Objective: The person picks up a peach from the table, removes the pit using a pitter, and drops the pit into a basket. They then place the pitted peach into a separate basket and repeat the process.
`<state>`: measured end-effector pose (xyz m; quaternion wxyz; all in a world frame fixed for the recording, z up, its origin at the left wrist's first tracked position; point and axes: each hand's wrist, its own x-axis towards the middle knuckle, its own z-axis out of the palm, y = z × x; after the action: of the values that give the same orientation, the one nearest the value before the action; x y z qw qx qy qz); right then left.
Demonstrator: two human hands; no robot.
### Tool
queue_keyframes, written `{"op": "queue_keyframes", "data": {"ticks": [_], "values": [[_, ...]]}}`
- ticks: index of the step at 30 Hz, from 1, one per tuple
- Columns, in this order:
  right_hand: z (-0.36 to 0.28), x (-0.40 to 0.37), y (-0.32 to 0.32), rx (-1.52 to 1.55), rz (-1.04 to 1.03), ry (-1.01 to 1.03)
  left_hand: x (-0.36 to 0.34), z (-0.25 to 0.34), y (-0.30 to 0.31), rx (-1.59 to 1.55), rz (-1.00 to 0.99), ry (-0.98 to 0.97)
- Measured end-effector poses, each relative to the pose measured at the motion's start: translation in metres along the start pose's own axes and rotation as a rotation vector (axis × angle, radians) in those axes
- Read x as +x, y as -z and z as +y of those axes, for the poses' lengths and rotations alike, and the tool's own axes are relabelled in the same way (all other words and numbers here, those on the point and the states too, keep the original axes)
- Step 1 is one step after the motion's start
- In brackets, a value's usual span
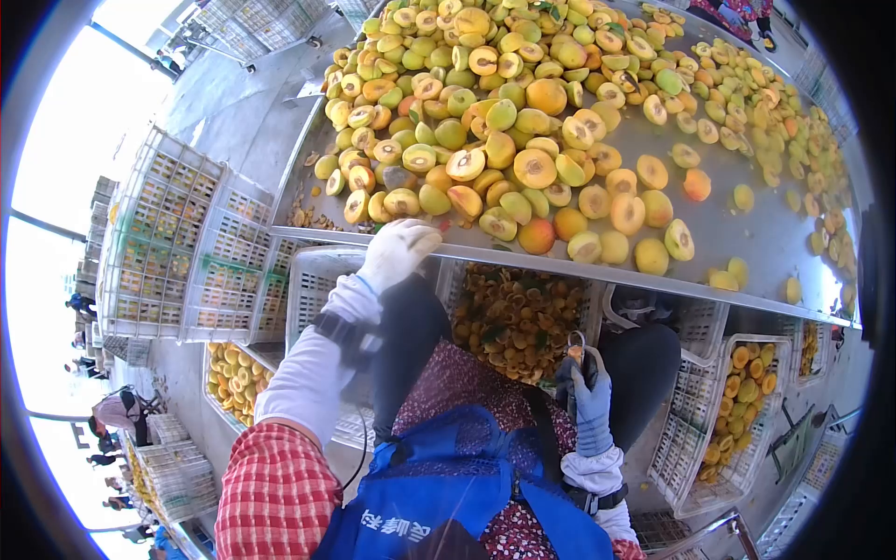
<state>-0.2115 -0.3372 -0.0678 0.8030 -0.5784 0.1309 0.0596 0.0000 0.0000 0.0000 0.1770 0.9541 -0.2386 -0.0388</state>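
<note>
My left hand [399,250], in a white glove, rests on the near edge of a metal table [728,233] with its fingers curled beside the heap of whole and halved apricots [504,121]. Whether it holds a fruit is hidden. My right hand [586,397], in a blue glove, is low over my lap, shut on a small metal pitting tool [576,347] whose looped tip points up. Both hands are apart, the right one well below the tabletop.
Under the table a white crate [313,280] holds pits and scraps [518,317]. Crates with apricot halves stand at the right [737,401] and lower left [233,378]. Empty crates [163,243] are stacked at the left. Other people work at the far left [117,411].
</note>
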Motion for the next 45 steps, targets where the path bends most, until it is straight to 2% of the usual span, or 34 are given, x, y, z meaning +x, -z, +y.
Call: {"op": "queue_keyframes", "data": {"ticks": [2, 3, 5, 6, 7, 9, 10, 12, 14, 15, 16, 17, 19, 20, 21, 22, 23, 25, 26, 28, 29, 30, 32, 35, 36, 39, 43, 45], "values": [[-0.006, 0.008, -0.003, 0.079, 0.046, -0.005, 0.001, 0.015, 0.018, -0.427, 0.200, 0.104], [-0.014, -0.022, -0.009, 0.072, 0.103, -0.143, -0.018, 0.011, 0.004, -0.339, 0.249, 0.170], [-0.021, 0.003, -0.022, 0.117, 0.116, -0.190, 0.010, -0.017, 0.019, -0.021, 0.519, 0.168], [-0.022, 0.015, -0.024, 0.094, 0.102, -0.196, 0.024, -0.032, 0.018, 0.206, 0.437, 0.311], [-0.024, 0.022, -0.030, 0.089, 0.073, -0.217, 0.029, -0.041, 0.016, 0.391, 0.306, 0.249], [-0.029, 0.034, -0.047, 0.083, 0.017, -0.252, 0.047, -0.043, 0.016, 0.468, 0.124, 0.301], [-0.015, 0.039, -0.051, 0.101, -0.005, -0.150, 0.050, -0.042, 0.018, 0.452, 0.109, 0.268], [-0.022, 0.052, -0.064, 0.080, -0.061, -0.198, 0.054, -0.037, 0.024, 0.419, 0.077, 0.200], [-0.025, 0.060, -0.075, 0.126, -0.087, -0.218, 0.046, -0.035, 0.028, 0.250, 0.125, 0.269], [-0.024, 0.064, -0.079, 0.130, -0.051, -0.154, 0.043, -0.032, 0.030, 0.164, 0.151, 0.296], [-0.021, 0.067, -0.082, 0.134, -0.011, -0.092, 0.037, -0.018, 0.036, 0.147, 0.275, 0.261], [-0.019, 0.068, -0.084, 0.133, 0.035, -0.035, 0.029, 0.002, 0.044, 0.098, 0.350, 0.322], [-0.044, 0.070, -0.092, 0.041, -0.009, 0.021, 0.007, 0.045, 0.050, -0.188, 0.285, 0.250], [-0.053, 0.073, -0.101, 0.054, -0.053, 0.082, 0.000, 0.066, 0.054, -0.261, 0.148, 0.143], [-0.058, 0.073, -0.108, 0.070, -0.081, 0.077, -0.006, 0.083, 0.052, -0.332, 0.013, 0.034], [-0.063, 0.074, -0.116, 0.086, -0.109, 0.072, -0.012, 0.098, 0.036, -0.494, 0.073, -0.039], [-0.066, 0.075, -0.121, 0.107, -0.120, 0.009, -0.017, 0.111, 0.031, -0.552, 0.052, 0.069], [-0.067, 0.070, -0.125, 0.320, -0.023, -0.104, -0.025, 0.120, 0.016, -0.943, 0.137, 0.198], [-0.066, 0.067, -0.126, 0.475, 0.025, -0.166, -0.031, 0.119, -0.003, -1.091, 0.234, 0.090], [-0.055, 0.056, -0.131, 0.536, 0.072, -0.171, -0.045, 0.152, -0.025, -1.317, 0.311, 0.154], [-0.027, 0.051, -0.126, 0.449, 0.052, -0.118, -0.049, 0.168, -0.031, -1.417, 0.386, 0.226], [0.000, 0.046, -0.120, 0.362, 0.038, -0.064, -0.050, 0.167, -0.036, -1.353, 0.456, 0.324], [-0.013, 0.035, -0.116, 0.176, -0.068, -0.158, -0.055, 0.149, -0.040, -1.260, 0.432, 0.406], [-0.062, 0.017, -0.113, -0.408, -0.037, 0.315, -0.062, 0.139, -0.033, -1.203, 0.327, 0.467], [-0.076, 0.007, -0.114, -0.503, -0.073, 0.296, -0.064, 0.140, -0.031, -1.176, 0.277, 0.479], [-0.061, 0.001, -0.111, -1.047, -0.042, 0.705, -0.072, 0.154, -0.026, -1.281, 0.265, 0.458], [-0.071, -0.011, -0.110, -1.123, -0.139, 0.507, -0.083, 0.163, -0.023, -1.267, 0.277, 0.403], [-0.069, -0.013, -0.102, -1.085, -0.195, 0.539, -0.088, 0.157, -0.026, -1.313, 0.263, 0.402]]}}
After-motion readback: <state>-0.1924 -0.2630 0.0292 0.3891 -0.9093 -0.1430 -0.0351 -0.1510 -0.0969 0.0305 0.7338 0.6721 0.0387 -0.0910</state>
